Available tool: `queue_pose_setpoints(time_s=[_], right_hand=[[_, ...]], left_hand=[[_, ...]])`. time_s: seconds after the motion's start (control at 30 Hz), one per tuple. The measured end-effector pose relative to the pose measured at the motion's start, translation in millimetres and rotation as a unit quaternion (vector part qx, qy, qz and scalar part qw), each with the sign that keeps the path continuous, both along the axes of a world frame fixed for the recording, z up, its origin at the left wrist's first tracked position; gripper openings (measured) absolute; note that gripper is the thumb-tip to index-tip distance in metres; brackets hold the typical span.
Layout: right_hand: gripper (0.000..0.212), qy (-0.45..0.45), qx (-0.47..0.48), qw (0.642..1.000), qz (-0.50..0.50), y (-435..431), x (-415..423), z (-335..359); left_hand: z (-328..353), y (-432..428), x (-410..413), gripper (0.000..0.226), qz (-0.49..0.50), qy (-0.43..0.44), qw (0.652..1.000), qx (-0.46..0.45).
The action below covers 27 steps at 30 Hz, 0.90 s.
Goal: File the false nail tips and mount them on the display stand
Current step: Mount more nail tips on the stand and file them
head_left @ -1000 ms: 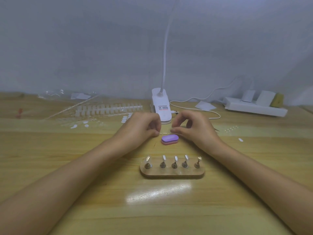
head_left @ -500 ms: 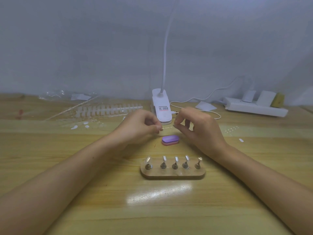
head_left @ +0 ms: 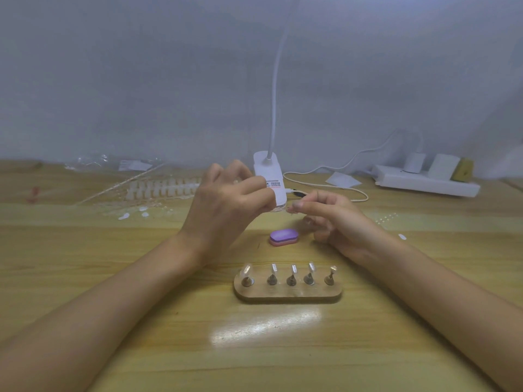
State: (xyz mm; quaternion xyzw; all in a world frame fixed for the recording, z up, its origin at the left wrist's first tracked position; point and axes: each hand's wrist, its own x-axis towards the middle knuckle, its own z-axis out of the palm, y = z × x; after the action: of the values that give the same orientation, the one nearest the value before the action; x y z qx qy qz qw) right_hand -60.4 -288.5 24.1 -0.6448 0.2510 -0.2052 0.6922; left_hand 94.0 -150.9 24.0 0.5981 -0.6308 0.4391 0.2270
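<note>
Both hands are up above the table, close together in front of the lamp base. The right hand pinches a small clear nail tip btw. thumb and forefinger, other fingers curled under. The left hand is a bit higher, thumb pressed to forefinger just beside that tip; if it grips sth. I cannot tell, too small. Below them the purple buffer block lies on the wood. Nearer to the person is the display stand w/ five pegs; the leftmost carries a clear mounted tip. Far left lie strips of nail tips, far right a power strip.
</note>
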Motion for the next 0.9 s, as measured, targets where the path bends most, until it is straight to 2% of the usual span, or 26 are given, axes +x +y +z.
queue_pose_setpoints(time_s=[0.13, 0.2, 0.27, 0.33, 0.4, 0.47, 0.6, 0.67, 0.7, 0.77, 0.83, 0.9], right_hand=[[0.016, 0.018, 0.055, 0.998, 0.014, -3.7, -0.7, 4.0], [0.014, 0.018, 0.067, 0.997, 0.016, -4.8, -1.5, 3.6], [0.015, -0.001, 0.049, 0.999, 0.001, -5.2, -1.1, 0.6], [0.016, -0.019, -0.003, 0.999, -0.026, -5.0, -0.4, -2.7], [0.016, -0.033, -0.055, 0.997, -0.040, -5.0, -0.3, -4.1], [0.016, -0.033, -0.099, 0.994, -0.038, -4.6, -0.6, -4.6], [0.014, -0.007, -0.227, 0.973, -0.030, -1.0, 0.1, -6.1], [0.014, -0.027, -0.261, 0.965, -0.022, 1.2, 1.8, -6.0], [0.013, -0.044, -0.267, 0.963, -0.016, 2.7, 2.4, -5.5], [0.011, -0.071, -0.280, 0.957, -0.008, 5.3, 4.1, -5.4], [0.010, -0.086, -0.281, 0.956, -0.009, 7.2, 5.7, -6.4], [0.013, -0.092, -0.271, 0.958, -0.010, 8.3, 6.2, -7.7]], left_hand=[[1.2, 0.4, -0.8, 0.019, -0.001, -0.007, 1.000, -0.030], [1.1, -0.1, -2.4, 0.018, -0.007, 0.022, 1.000, -0.008], [-1.1, -2.3, -4.4, 0.013, -0.024, 0.147, 0.986, 0.068], [-6.4, -5.3, -0.5, 0.010, -0.021, 0.325, 0.931, 0.164], [-11.1, -6.7, 4.9, 0.007, -0.009, 0.421, 0.880, 0.220], [-12.9, -7.7, 7.3, 0.007, -0.002, 0.441, 0.868, 0.229], [-14.4, -7.7, 6.8, 0.008, 0.026, 0.389, 0.893, 0.226], [-13.8, -8.8, 4.0, 0.009, -0.015, 0.384, 0.900, 0.205], [-12.7, -9.3, 1.6, 0.009, -0.057, 0.405, 0.893, 0.190], [-9.1, -10.3, -3.9, 0.009, -0.135, 0.484, 0.847, 0.176], [-8.1, -11.1, -6.9, 0.012, -0.169, 0.543, 0.806, 0.165], [-10.1, -11.0, -7.6, 0.013, -0.180, 0.550, 0.803, 0.143]])
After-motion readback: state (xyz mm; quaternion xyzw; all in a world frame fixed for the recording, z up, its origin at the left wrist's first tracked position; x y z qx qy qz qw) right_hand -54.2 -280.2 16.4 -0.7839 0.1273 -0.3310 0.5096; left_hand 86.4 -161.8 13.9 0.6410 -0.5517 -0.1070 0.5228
